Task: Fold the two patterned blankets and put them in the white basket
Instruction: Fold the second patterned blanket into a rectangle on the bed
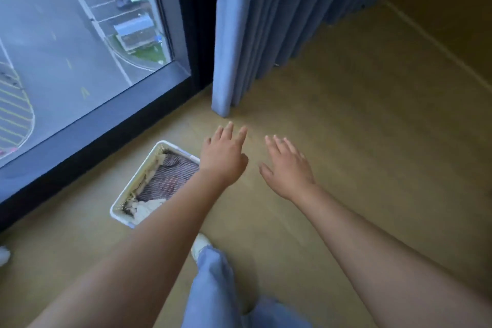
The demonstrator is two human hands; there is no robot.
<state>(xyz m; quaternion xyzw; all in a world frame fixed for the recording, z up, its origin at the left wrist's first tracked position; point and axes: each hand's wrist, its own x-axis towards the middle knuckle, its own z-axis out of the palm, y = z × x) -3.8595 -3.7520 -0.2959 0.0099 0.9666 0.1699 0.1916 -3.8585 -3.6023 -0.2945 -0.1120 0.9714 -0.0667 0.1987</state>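
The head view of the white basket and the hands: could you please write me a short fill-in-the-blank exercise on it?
1. The white basket stands on the floor beside the dark-framed ____.
2. The left hand and right hand are open and hold ____.
3. The striped fabric lies ____ the basket.
4. The curtain is coloured ____.
Missing words: window; nothing; inside; blue.

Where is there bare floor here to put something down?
Widest free patch: the floor right of the right hand, bordered by the blue curtain. A smaller strip lies between the white basket and the curtain's foot. Crowded: the white basket, filled with patterned blanket, close beside the window frame.
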